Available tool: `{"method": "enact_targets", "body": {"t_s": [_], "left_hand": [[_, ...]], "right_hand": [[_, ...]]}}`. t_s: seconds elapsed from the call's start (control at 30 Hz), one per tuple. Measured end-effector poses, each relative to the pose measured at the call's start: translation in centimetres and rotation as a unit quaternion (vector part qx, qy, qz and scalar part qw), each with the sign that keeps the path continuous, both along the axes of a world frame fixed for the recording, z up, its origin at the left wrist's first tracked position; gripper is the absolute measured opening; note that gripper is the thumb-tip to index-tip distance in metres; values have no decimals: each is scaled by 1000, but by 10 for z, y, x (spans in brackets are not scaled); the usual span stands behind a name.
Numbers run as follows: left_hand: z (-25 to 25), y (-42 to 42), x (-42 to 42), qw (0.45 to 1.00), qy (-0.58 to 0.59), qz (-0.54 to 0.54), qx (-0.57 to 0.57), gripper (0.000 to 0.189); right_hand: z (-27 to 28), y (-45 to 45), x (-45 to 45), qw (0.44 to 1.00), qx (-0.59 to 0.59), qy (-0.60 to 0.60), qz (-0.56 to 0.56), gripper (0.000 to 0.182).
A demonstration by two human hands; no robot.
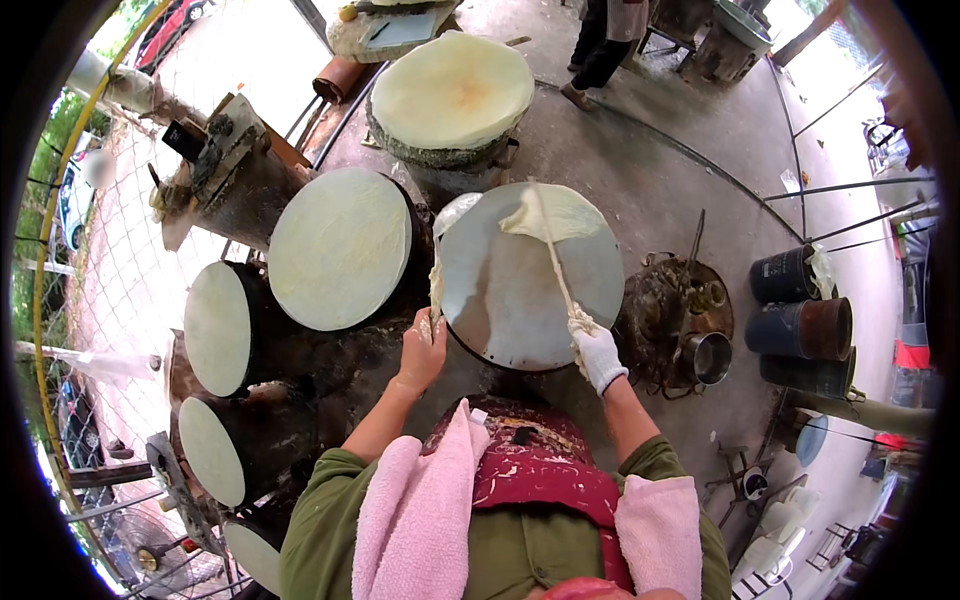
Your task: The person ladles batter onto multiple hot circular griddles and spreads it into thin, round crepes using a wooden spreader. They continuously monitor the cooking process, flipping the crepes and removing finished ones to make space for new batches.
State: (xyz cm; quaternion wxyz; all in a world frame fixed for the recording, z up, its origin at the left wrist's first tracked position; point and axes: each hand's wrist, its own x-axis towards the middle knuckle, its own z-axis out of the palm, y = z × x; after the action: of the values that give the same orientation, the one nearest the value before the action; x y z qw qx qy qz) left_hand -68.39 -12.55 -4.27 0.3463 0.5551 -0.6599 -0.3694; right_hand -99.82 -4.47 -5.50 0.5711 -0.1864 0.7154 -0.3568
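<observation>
Before me stands a round flat griddle (525,322), its near part bare with a darker wet patch. A pale sheet of batter or dough (574,214) covers part of its far side. My right hand (598,356), in a white knitted glove, grips a long, thin stick (557,266) crusted with dough near the hand. The stick's far end reaches over the pale sheet; whether it touches is unclear. My bare left hand (422,351) holds a narrow, batter-coated tool (436,274) upright by the griddle's left rim. The lower end of that tool is hidden in the fist.
Several round griddles with pale sheets stand left, including a large one (341,251). Another sheet-covered griddle (450,90) lies ahead. A rusty drum top (667,307) holding a metal pot (709,358) is at right, near dark buckets (784,274). A person (604,37) stands farther off.
</observation>
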Motion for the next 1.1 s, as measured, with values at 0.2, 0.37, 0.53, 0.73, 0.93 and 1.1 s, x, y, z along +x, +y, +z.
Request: {"method": "enact_targets", "body": {"t_s": [0.2,0.37,0.53,0.73,0.93,1.1], "left_hand": [[28,22,33,998,-28,52,22,18],[10,43,41,994,0,90,69,15],[23,77,29,989,-50,140,25,15],[13,121,4,958,18,246,144,15],[22,154,-20,948,-11,283,145,18],[29,173,-36,936,-9,319,151,18]], "right_hand": [[-35,20,-73,980,-108,155,-61,29],[16,-19,0,998,28,-47,27,33],[-18,-16,-89,955,-214,176,105,29],[-2,-45,-79,988,-14,-35,152,37],[-35,-57,-124,949,-183,-2,256,39],[-43,-111,-174,959,-86,-60,262,37]]}}
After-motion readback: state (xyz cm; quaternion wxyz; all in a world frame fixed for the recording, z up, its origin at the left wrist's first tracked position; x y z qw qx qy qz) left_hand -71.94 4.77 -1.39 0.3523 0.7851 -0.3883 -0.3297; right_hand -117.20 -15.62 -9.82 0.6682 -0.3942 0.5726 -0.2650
